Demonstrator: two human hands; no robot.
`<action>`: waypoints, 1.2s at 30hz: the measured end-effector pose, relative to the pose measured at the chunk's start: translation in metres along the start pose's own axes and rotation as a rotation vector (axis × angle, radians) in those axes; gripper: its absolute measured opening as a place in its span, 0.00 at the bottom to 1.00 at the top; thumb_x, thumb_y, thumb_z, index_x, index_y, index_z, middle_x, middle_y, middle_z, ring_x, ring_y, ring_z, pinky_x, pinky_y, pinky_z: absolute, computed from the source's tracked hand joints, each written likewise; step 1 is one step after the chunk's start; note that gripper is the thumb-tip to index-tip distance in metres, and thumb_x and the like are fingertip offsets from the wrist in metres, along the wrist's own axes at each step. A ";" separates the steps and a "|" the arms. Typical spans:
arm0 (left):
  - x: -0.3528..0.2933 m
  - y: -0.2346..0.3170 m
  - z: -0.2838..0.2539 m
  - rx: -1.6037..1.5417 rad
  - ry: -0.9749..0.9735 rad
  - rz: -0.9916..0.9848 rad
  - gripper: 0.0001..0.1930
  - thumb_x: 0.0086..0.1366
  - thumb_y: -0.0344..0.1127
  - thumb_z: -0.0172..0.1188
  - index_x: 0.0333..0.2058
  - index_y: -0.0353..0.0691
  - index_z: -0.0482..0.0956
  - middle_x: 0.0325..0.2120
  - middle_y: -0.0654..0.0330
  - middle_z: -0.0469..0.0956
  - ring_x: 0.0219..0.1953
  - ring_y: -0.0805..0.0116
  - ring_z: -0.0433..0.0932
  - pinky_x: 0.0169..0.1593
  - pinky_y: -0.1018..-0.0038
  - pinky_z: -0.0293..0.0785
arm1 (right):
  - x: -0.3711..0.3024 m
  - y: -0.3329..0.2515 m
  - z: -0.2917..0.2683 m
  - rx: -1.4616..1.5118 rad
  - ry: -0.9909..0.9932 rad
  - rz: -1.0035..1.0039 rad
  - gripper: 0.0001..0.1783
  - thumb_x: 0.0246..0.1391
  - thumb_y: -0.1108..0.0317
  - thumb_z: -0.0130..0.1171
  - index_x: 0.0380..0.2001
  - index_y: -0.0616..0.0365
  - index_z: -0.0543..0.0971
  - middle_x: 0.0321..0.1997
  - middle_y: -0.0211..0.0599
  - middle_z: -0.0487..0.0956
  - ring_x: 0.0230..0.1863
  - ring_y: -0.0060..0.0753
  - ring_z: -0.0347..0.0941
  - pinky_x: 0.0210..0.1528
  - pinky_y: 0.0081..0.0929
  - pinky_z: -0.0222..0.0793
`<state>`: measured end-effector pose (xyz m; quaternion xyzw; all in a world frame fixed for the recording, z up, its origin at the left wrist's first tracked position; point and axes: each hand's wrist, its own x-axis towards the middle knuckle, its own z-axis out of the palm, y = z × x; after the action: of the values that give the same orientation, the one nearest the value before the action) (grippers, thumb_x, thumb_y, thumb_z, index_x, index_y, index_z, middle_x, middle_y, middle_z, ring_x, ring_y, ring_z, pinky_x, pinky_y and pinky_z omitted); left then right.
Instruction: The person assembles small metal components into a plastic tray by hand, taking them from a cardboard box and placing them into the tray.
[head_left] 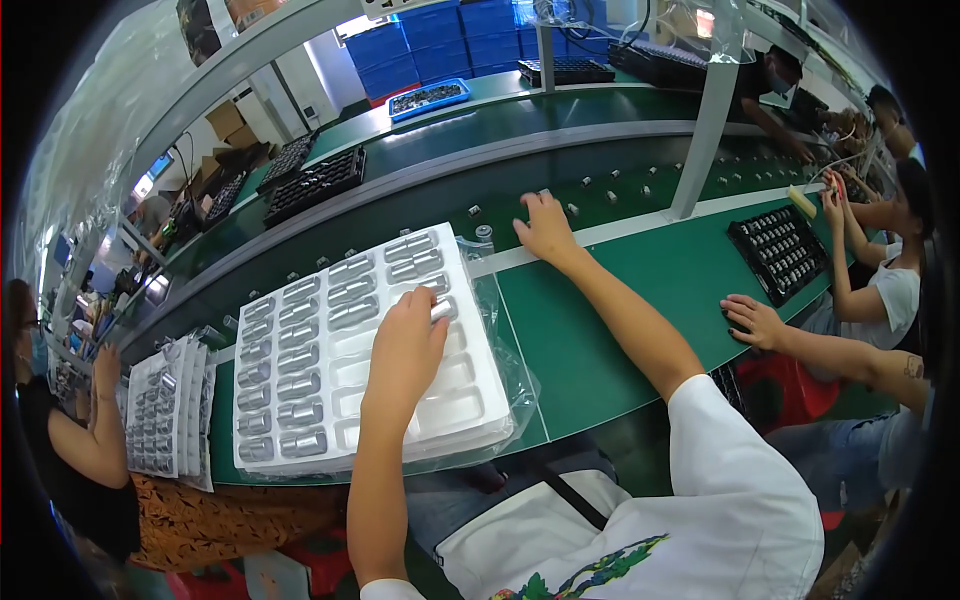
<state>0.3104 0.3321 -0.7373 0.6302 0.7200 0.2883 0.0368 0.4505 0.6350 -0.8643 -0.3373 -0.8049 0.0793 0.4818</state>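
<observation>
A white molded tray (462,400), on top of a stack, lies in front of me with rows of silver metal cylinders (298,358) in its pockets. Over its right part, my left hand (405,345) is closed around a silver cylinder (443,309) at one of the pockets; the fingers partly hide it. Several pockets nearer me hold nothing. My right hand (548,232) reaches over the near edge of the belt, fingers apart. A small metal part (545,193) shows right at its fingertips; I see no grip on it. Another cylinder (484,232) stands by the tray's far right corner.
Small metal parts (587,181) dot the dark green conveyor belt (430,200). Clear plastic (515,385) sticks out under the tray. Right, a black tray (780,253) of parts lies near a co-worker's hand (752,320). Left stand more white trays (165,410) beside another person. A metal post (708,140) rises ahead.
</observation>
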 end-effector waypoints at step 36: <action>-0.103 0.017 0.022 -1.773 0.514 -0.210 0.22 0.59 0.17 0.63 0.53 0.30 0.75 0.51 0.46 0.77 0.54 0.61 0.77 0.60 0.66 0.73 | -0.058 -0.225 -0.140 1.333 -0.845 0.427 0.27 0.50 0.85 0.66 0.55 0.67 0.75 0.51 0.44 0.81 0.40 0.21 0.78 0.43 0.18 0.73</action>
<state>0.3558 0.2453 -0.7795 0.2202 0.2758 0.8593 0.3701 0.4798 0.4008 -0.7308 -0.0675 -0.6209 0.7517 0.2118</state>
